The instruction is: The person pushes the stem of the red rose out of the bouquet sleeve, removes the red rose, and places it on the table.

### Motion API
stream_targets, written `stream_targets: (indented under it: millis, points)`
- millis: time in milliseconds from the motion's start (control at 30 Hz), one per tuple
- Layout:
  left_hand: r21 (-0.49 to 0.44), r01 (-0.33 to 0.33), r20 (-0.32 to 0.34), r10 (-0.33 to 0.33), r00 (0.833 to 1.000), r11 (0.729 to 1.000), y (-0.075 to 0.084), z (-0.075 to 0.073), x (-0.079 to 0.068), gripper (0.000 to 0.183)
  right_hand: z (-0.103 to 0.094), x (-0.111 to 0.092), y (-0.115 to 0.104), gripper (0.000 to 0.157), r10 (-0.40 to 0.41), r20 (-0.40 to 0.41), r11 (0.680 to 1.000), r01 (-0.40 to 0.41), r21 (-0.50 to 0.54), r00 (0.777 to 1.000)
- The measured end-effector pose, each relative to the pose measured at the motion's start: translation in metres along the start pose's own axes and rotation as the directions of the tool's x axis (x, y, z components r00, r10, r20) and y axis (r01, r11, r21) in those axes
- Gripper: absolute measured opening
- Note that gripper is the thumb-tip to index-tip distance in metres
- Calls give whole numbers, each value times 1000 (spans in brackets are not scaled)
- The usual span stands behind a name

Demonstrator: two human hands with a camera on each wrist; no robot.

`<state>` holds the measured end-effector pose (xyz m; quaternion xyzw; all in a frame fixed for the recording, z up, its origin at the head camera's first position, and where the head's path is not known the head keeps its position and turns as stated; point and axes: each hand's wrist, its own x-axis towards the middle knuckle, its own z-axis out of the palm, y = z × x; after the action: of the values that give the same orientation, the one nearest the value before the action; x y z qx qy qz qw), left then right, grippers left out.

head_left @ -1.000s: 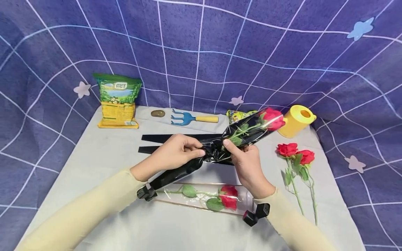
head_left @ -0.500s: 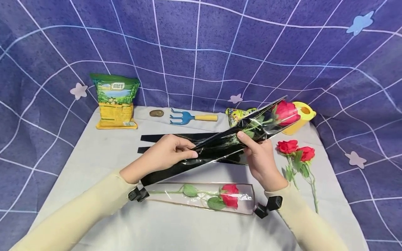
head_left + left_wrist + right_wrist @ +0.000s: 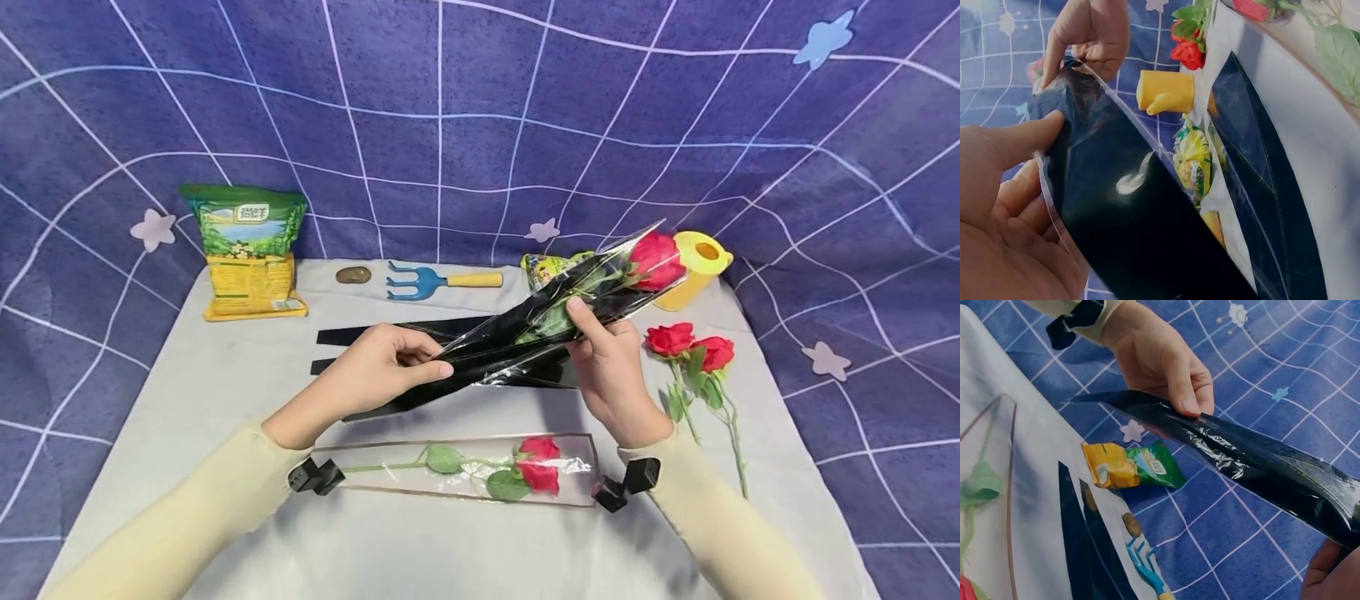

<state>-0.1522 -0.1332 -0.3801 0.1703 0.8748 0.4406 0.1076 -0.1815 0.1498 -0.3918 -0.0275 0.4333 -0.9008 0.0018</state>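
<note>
1. My left hand [image 3: 378, 371] pinches the black sleeve [image 3: 483, 350] between thumb and fingers; its narrow end runs back past that hand.
2. My right hand [image 3: 611, 379] grips the same sleeve further up, thumb on top of the film, fingers round behind.
3. The rose [image 3: 655, 261] lies inside: its red bloom sits just beyond my right thumb, near the sleeve's mouth, and green leaf shows through the film beside that thumb.
4. A second ago the film was bunched between my hands; now it runs out much straighter, and my hands stand farther apart.
5. I judge that this has eased the crumpling and lets the rose lie lengthwise. The black film hides the lower stem, so I cannot tell how far down it reaches.
6. Beneath my fingers, apart from them, flat black sleeves [image 3: 337, 336] lie on the table [image 3: 465, 554]; nearer me, a clear sleeve [image 3: 576, 490] holds another rose [image 3: 538, 465].
7. Right of my right fingers lie two loose roses [image 3: 670, 339]; past the bloom stands a yellow watering can [image 3: 692, 279]. Beyond my left fingers rests a small rake [image 3: 427, 282].
</note>
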Motion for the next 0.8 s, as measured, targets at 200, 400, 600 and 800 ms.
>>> stream_targets:
  millis: [200,400,600,800]
  points:
    - [-11,-11,27,11,1000,1000,1,2,0,26,1,-2,5,34,13,-45,1000,-12,3,999]
    - [-7,-34,44,34,998,999,4,4,0,22,3,-3,10,32,33,-40,999,-34,-10,999]
    - [-40,-38,12,38,999,998,8,10,2,17,8,-5,14,34,-9,-21,997,7,-73,1000]
    - [-36,-71,-39,70,997,997,13,15,8,15,12,-9,22,36,-20,-5,984,18,-178,1000]
